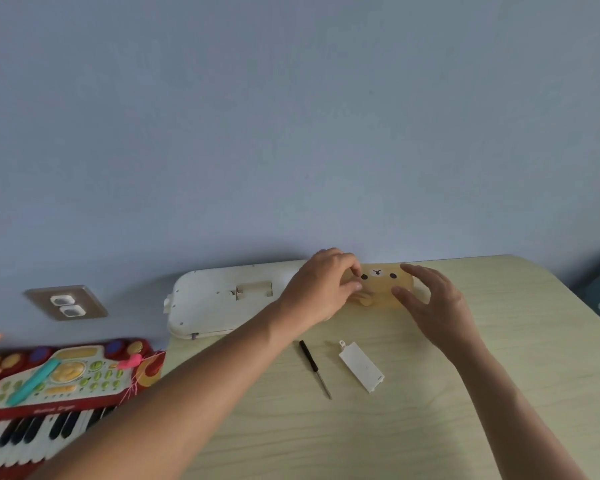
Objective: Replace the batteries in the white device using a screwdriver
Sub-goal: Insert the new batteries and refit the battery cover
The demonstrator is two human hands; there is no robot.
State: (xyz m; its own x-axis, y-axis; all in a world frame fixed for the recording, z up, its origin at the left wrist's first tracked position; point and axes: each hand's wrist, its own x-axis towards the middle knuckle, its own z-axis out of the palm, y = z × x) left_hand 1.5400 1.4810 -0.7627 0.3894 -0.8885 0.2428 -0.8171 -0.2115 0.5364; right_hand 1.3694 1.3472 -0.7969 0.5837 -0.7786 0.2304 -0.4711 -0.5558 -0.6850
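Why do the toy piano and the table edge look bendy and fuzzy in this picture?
Head view: the wide-angle lens bends things near the frame's edges, so the table edge curves; the toy piano at the corner looks soft and smeared; lighting is even, with faint shadows under the screwdriver.

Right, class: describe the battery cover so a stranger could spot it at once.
Start at the pale wooden table. In front of both hands, near its middle, lies a black screwdriver; just right of it, apart from it, is the battery cover. It is the only small flat white rectangle, with a little tab at its far end.
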